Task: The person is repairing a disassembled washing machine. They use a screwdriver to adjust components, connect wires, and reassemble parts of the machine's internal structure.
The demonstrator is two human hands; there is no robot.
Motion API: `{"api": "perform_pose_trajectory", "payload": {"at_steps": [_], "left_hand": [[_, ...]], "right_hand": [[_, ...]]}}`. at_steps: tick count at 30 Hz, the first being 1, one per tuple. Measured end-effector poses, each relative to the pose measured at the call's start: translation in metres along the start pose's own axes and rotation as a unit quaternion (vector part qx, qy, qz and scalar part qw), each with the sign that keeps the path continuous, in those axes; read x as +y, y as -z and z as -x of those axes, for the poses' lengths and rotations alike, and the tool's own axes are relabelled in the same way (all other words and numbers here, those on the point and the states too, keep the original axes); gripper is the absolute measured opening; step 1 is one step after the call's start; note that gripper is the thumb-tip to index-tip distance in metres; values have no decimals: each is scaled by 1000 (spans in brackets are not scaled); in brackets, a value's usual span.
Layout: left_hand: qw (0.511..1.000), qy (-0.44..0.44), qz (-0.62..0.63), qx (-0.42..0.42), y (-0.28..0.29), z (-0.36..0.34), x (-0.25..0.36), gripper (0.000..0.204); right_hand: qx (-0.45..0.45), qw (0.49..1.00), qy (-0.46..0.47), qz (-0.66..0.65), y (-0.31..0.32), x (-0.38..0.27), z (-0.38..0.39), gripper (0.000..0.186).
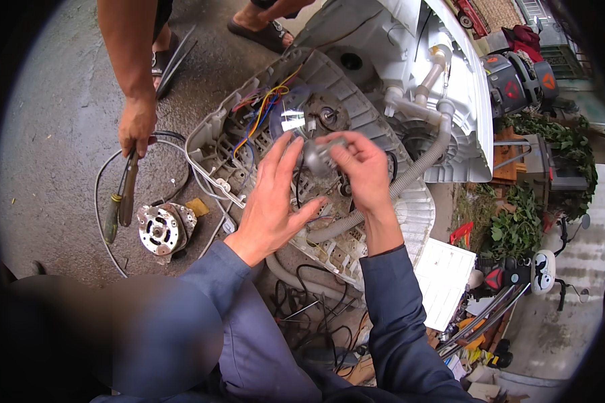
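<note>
My right hand (356, 171) grips a blurred silver-grey metal part (319, 160) over the opened plastic base of a washing machine (215, 141). My left hand (269, 205) is beside it with fingers apart and thumb outstretched, its fingertips near the part. Under my hands are coloured wires (259, 111), a round fitting with a central spindle (327, 115) and clear plastic (292, 117). A grey corrugated hose (417, 168) runs along the right side of the base to white pipes (420, 111) on the white housing.
Another person's hand (136, 121) holds a screwdriver and a long tool (128, 198) at upper left. A detached motor (161, 228) and cables lie on the wet floor. A white sheet (444, 282), plants (521, 221), a scooter and scattered rods sit along the right.
</note>
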State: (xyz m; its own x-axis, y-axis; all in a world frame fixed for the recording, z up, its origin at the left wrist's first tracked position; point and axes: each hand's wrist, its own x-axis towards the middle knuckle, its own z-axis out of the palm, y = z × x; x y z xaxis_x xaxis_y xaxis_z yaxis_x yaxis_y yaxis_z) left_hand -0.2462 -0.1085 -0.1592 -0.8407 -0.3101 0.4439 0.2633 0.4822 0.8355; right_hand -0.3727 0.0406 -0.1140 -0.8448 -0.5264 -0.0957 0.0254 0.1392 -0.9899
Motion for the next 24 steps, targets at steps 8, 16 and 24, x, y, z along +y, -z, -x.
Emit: {"api": "perform_pose_trajectory", "payload": {"at_steps": [8,16,24], "left_hand": [[980,101,72,-153,14,59,-17,47],[959,170,53,-221,37,99,-29,30],[945,220,63,-234,43,122,-41,28]], "right_hand": [[221,957,-11,190,51,0,-83,32],[173,966,-73,176,65,27,-106,36],[117,971,-91,190,74,30,-117,36]]}}
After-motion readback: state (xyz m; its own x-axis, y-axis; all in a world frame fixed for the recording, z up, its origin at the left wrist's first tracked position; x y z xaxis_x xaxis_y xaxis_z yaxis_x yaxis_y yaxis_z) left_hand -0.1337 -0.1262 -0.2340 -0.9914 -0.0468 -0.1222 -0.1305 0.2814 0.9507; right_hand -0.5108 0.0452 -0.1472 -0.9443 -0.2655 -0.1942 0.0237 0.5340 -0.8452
